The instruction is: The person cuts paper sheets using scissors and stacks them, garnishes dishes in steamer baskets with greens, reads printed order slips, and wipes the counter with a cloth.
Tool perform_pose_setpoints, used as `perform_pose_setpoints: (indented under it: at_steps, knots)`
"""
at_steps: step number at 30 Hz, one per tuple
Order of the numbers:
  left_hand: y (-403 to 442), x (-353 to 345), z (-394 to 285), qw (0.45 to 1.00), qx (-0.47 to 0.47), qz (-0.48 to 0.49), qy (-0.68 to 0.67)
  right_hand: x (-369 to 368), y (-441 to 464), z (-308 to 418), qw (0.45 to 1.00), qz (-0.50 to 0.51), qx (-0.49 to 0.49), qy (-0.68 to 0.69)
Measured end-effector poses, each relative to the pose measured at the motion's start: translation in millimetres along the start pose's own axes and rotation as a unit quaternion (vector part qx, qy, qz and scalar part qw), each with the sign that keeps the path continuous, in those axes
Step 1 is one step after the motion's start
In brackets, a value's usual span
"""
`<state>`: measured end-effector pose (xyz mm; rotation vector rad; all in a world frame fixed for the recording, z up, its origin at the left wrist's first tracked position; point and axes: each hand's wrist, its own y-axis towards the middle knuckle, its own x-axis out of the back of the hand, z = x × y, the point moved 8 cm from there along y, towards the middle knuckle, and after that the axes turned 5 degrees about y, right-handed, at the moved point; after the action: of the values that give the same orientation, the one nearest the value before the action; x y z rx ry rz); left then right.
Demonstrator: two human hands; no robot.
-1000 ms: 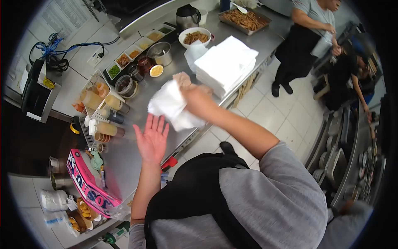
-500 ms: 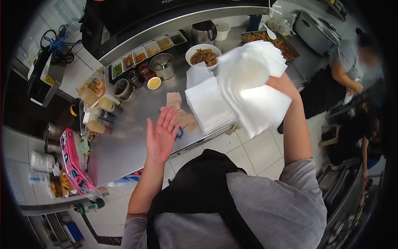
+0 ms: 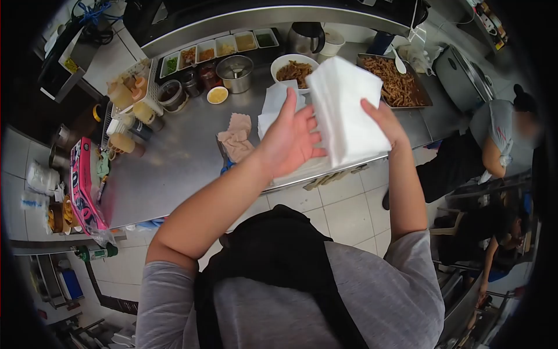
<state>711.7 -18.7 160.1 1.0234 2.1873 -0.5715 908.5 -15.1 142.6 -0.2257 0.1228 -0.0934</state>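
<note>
My right hand [image 3: 386, 123] grips a stack of white paper sheets [image 3: 351, 113] by its right side, the thumb lying over the front. The stack is held up above the counter's front edge. Close to its left edge, my left hand [image 3: 290, 139] is open with fingers spread; whether the fingertips touch the paper I cannot tell. More white paper [image 3: 279, 104] lies on the counter behind my left hand, partly hidden. Left of that rests a crumpled beige cloth [image 3: 236, 136], with something blue partly showing below it.
A bowl of shredded meat [image 3: 295, 72] and a meat tray [image 3: 401, 87] with a white spoon stand behind the paper. Topping containers [image 3: 206, 52], a metal pot [image 3: 235, 74] and squeeze bottles [image 3: 122, 96] line the steel counter [image 3: 180, 145]. Another person [image 3: 465, 142] stands at right.
The fanned-out sheets in my right hand are now gathered into a compact stack. My left hand has moved right and up, beside the stack. The view has shifted slightly.
</note>
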Motion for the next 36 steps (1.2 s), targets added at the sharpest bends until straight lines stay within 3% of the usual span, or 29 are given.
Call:
perform_pose_setpoints:
  at_steps: [1,3,5,7,10,19,21,22,32,36]
  knots:
    - [7.5,-3.4,-9.4,1.0,-0.011,0.001,0.026,15.1,5.5,2.9,1.0,-0.001,-0.007,0.014]
    - [16.5,45.2,-24.5,0.966,-0.106,-0.133,0.193,25.7,14.8,-5.9,1.0,-0.02,0.003,0.002]
    - [15.7,105.2,-35.2,0.92,-0.167,-0.231,0.267,28.6,21.4,-19.4,0.998,0.007,-0.026,-0.048]
    - [7.1,153.3,-31.2,0.9,-0.15,-0.319,0.257,29.3,25.6,-27.5,0.997,0.026,-0.037,-0.064]
    - [0.6,191.2,-14.8,0.893,-0.085,-0.365,0.25,34.5,30.9,-46.0,0.995,0.032,-0.077,-0.045]
    - [-11.2,186.6,-4.8,0.895,-0.09,-0.352,0.26,37.8,23.7,-58.7,0.992,0.02,-0.128,0.008]
    - [-10.0,186.8,-2.0,0.898,-0.088,-0.344,0.26,36.7,28.2,-59.3,0.987,0.005,-0.128,-0.097]
    - [-8.9,187.2,-0.1,0.901,-0.084,-0.336,0.262,36.0,35.7,-70.4,0.993,0.014,-0.115,-0.037]
    - [-12.3,201.5,0.8,0.887,-0.078,-0.354,0.287,41.0,40.9,-73.3,0.993,0.026,-0.108,-0.045]
    - [-6.3,205.3,-2.7,0.885,-0.093,-0.354,0.287,39.9,45.7,-61.8,0.993,0.016,-0.062,-0.097]
